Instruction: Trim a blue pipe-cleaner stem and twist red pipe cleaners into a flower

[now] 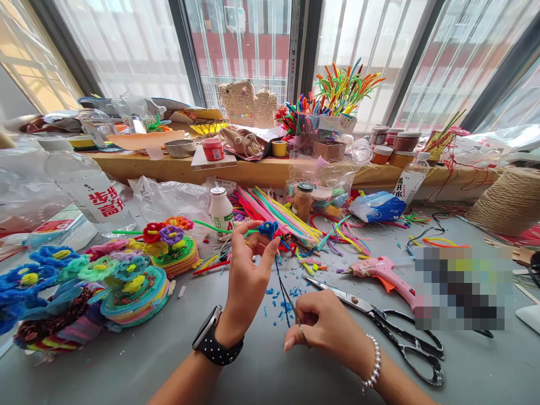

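My left hand (250,275) pinches a small blue pipe-cleaner flower (269,228) between thumb and fingers, above the grey table (261,377). A thin dark blue strand (287,309) hangs down below the flower. Small scissors (295,312) are in my right hand (324,323), their narrow blades pointing up along that strand. Whether the blades touch it, I cannot tell. Blue fluff clippings (276,309) lie scattered on the table beneath and behind the strand.
To the right lie large black-handled scissors (371,309) and a pink glue gun (386,273). Pipe-cleaner flowers (135,267) on coiled bases stand at left. Behind are loose pipe cleaners (278,216), a white bottle (220,211) and a brown jar (302,202). A pixelated patch hides something right.
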Available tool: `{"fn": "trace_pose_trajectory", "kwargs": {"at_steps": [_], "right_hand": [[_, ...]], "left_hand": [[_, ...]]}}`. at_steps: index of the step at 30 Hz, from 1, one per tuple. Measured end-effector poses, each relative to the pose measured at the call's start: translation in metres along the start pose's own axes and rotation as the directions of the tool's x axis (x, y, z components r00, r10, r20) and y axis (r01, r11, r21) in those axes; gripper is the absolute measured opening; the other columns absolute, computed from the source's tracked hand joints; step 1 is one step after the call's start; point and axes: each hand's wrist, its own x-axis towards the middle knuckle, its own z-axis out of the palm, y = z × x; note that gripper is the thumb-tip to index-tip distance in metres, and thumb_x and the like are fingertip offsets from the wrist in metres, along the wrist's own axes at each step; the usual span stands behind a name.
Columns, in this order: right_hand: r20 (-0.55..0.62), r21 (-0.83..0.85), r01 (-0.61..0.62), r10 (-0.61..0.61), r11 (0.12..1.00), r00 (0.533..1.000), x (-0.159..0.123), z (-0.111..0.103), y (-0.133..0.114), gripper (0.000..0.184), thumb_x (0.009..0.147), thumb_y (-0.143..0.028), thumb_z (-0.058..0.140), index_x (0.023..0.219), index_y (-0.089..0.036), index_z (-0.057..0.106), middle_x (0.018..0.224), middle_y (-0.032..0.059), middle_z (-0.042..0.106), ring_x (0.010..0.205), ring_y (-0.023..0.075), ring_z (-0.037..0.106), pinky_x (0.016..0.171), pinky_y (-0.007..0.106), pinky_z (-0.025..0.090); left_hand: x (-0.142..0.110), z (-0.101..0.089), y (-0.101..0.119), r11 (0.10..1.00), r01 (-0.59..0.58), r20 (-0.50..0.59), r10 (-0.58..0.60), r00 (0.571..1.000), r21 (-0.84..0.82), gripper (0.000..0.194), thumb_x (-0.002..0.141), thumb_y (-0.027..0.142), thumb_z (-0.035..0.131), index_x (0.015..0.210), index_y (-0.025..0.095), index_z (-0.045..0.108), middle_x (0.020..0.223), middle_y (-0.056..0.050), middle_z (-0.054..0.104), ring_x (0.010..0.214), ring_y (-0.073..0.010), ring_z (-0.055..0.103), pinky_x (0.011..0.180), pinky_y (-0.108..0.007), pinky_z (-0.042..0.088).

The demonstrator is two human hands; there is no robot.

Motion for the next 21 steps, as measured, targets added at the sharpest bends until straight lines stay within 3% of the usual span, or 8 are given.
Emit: {"fn": "trace_pose_trajectory", "kwargs": {"at_steps": [4, 7, 10, 12, 14, 16, 21], "right_hand": [[-0.012, 0.035, -0.017, 0.017, 0.999, 1.0, 0.001, -0.004, 0.001, 0.047, 0.066, -0.039, 0.058, 0.039, -0.017, 0.026, 0.038, -0.0062, 0.032, 0.042, 0.007, 0.044, 0.039, 0.018, 0.024], [-0.024, 0.013, -0.048, 0.049, 0.999, 0.999, 0.001, -0.014, 0.002, 0.043, 0.068, -0.04, 0.055, 0.04, -0.018, 0.032, 0.04, -0.0043, 0.04, 0.046, 0.0094, 0.049, 0.041, 0.018, 0.028], [-0.059, -0.09, -0.113, 0.108, 0.989, 0.992, 0.002, -0.029, 0.004, 0.041, 0.067, -0.044, 0.054, 0.041, -0.017, 0.039, 0.042, -0.003, 0.045, 0.047, 0.01, 0.046, 0.044, 0.02, 0.03], [-0.056, -0.171, -0.157, 0.149, 0.973, 0.987, 0.003, -0.038, 0.005, 0.041, 0.067, -0.049, 0.053, 0.043, -0.016, 0.046, 0.045, -0.002, 0.047, 0.046, 0.0101, 0.044, 0.045, 0.021, 0.029], [-0.046, -0.193, -0.158, 0.152, 0.969, 0.987, 0.002, -0.045, 0.007, 0.043, 0.068, -0.052, 0.049, 0.046, -0.016, 0.052, 0.052, -0.0003, 0.052, 0.052, 0.0115, 0.046, 0.049, 0.022, 0.031], [-0.008, -0.163, -0.147, 0.148, 0.976, 0.989, 0.001, -0.05, 0.008, 0.045, 0.072, -0.053, 0.044, 0.05, -0.015, 0.056, 0.058, 0.0008, 0.055, 0.06, 0.0129, 0.049, 0.055, 0.022, 0.032], [0.06, -0.098, -0.214, 0.221, 0.972, 0.974, 0.0, -0.052, 0.01, 0.049, 0.075, -0.053, 0.037, 0.053, -0.015, 0.058, 0.063, 0.0014, 0.056, 0.063, 0.014, 0.051, 0.058, 0.023, 0.034]], "left_hand": [[0.004, -0.003, -0.001, 1.0, 0.002, -0.044, -0.002, 0.999, 0.012, 0.033, 0.073, 0.025, 0.051, 0.1, 0.021, 0.032, 0.065, 0.004, 0.049, 0.061, -0.0094, 0.049, 0.059, -0.022, 0.039], [0.011, -0.011, -0.002, 0.989, -0.023, -0.051, 0.03, 0.998, 0.144, 0.036, 0.073, 0.026, 0.05, 0.103, 0.02, 0.031, 0.066, 0.003, 0.05, 0.061, -0.0107, 0.051, 0.06, -0.023, 0.04], [0.019, -0.021, -0.004, 0.909, -0.053, 0.133, -0.002, 0.991, 0.414, 0.033, 0.073, 0.027, 0.048, 0.102, 0.019, 0.034, 0.062, 0.004, 0.053, 0.057, -0.0124, 0.052, 0.059, -0.025, 0.039], [0.021, -0.027, -0.005, 0.812, -0.081, 0.327, -0.14, 0.935, 0.578, 0.031, 0.071, 0.025, 0.047, 0.1, 0.019, 0.038, 0.057, 0.004, 0.054, 0.058, -0.0144, 0.053, 0.059, -0.026, 0.038], [0.021, -0.03, -0.007, 0.75, -0.095, 0.461, -0.297, 0.836, 0.655, 0.031, 0.068, 0.023, 0.047, 0.099, 0.02, 0.041, 0.055, 0.005, 0.056, 0.059, -0.0152, 0.055, 0.06, -0.026, 0.038], [0.021, -0.031, -0.008, 0.731, -0.082, 0.503, -0.379, 0.777, 0.677, 0.034, 0.067, 0.022, 0.046, 0.1, 0.02, 0.041, 0.055, 0.006, 0.058, 0.061, -0.0152, 0.056, 0.061, -0.026, 0.038], [0.018, -0.028, -0.015, 0.704, 0.021, 0.46, -0.486, 0.743, 0.71, 0.033, 0.065, 0.018, 0.043, 0.098, 0.019, 0.043, 0.058, 0.003, 0.06, 0.059, -0.0149, 0.058, 0.057, -0.024, 0.039]]}}
